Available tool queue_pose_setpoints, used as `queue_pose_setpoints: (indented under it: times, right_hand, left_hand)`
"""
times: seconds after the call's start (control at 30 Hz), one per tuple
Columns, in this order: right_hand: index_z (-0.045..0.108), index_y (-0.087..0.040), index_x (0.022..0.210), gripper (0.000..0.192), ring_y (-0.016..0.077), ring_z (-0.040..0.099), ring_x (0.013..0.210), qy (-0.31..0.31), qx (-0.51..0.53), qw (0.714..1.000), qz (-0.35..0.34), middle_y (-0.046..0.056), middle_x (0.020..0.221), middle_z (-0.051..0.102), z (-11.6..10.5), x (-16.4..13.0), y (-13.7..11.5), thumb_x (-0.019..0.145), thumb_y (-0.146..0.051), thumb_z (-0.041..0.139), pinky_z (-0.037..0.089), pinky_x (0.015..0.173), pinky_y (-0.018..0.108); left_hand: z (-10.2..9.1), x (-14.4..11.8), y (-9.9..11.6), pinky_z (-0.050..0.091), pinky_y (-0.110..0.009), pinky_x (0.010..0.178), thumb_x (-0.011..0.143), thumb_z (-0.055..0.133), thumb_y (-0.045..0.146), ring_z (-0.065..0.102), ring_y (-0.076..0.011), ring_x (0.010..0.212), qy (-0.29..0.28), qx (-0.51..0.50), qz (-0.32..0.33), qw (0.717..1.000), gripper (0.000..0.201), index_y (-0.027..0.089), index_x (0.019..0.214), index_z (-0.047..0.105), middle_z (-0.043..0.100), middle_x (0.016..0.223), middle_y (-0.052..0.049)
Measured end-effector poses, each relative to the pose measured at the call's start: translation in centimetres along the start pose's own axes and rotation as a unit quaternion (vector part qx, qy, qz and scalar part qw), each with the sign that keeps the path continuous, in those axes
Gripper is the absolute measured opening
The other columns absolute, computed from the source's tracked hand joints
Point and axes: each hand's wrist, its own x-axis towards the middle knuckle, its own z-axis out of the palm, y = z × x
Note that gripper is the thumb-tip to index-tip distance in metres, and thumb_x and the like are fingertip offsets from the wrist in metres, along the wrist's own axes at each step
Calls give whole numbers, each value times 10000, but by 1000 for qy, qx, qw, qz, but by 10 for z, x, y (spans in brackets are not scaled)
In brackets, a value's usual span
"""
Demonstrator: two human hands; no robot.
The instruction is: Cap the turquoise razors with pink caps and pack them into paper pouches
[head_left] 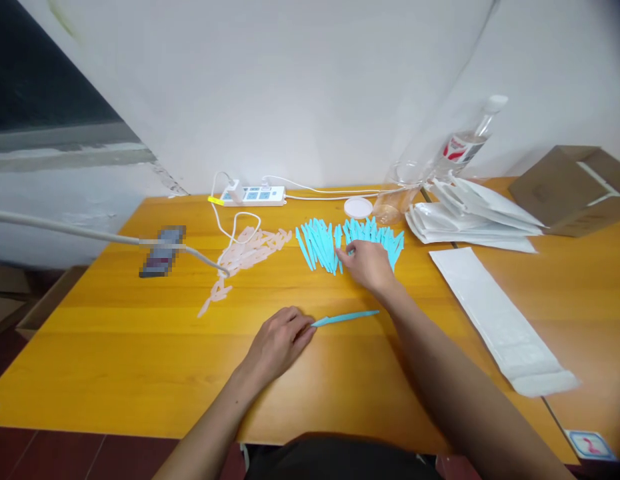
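My left hand [280, 340] rests low over the table with its fingers closed on one end of a slim turquoise stick [347, 317], shaped like an eyebrow razor. The stick's other end points right. Farther back, my right hand [367, 263] pinches at a turquoise stick [338, 250] that stands between two groups of the same kind. A left pile of turquoise sticks [317, 247] lies beside its fingertips. Behind the hand, the right pile of turquoise sticks [373, 230] is partly covered. Loose small pale pink pieces [250, 250] are heaped to the left.
A white power strip [260, 195] with cables stands by the wall; one white cable [90, 230] crosses the left side. A blurred phone [164, 252], round white lid [359, 207], clear jar [397, 193], bottle [463, 148], white padded envelopes [470, 213], single envelope [500, 320] and cardboard box [565, 190] surround.
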Motion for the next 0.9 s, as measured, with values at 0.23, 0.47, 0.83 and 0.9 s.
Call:
queue_pose_setpoints:
  times: [0.23, 0.47, 0.83, 0.9]
  right_hand:
    - [737, -125, 720, 199, 264, 702, 836, -37, 38, 997, 51, 158, 781, 752, 12, 46, -3, 810, -274, 640, 471, 740, 302]
    - [701, -169, 816, 243, 136, 604, 601, -99, 202, 973, 46, 11, 649, 675, -9, 27, 21, 829, -407, 651, 437, 571, 228]
    - [566, -181, 765, 395, 71, 308, 503, -402, 371, 835, -66, -70, 598, 414, -12, -44, 38, 892, -555, 576, 223, 458, 227]
    - [543, -185, 742, 381, 72, 276, 512, -395, 344, 848, -77, -72, 607, 380, -7, -45, 37, 899, -531, 555, 201, 463, 233]
  left_hand:
    - [0, -3, -4, 516, -318, 837, 962, 607, 288, 643, -201, 952, 17, -3, 28, 999, 254, 246, 1201, 684, 651, 1068, -71]
    - [1, -21, 7, 525, -307, 802, 990, 554, 258, 651, -191, 913, 1, -22, 33, 999, 205, 230, 1120, 710, 668, 1002, -68]
    - [-46, 72, -76, 483, -376, 959, 965, 553, 287, 615, -253, 1062, 140, 170, -88, 972, 286, 197, 1196, 695, 649, 1188, -109]
    - [-50, 99, -86, 463, -394, 967, 955, 552, 307, 602, -268, 1058, 112, 216, -98, 965, 265, 204, 1133, 720, 644, 1185, -106]
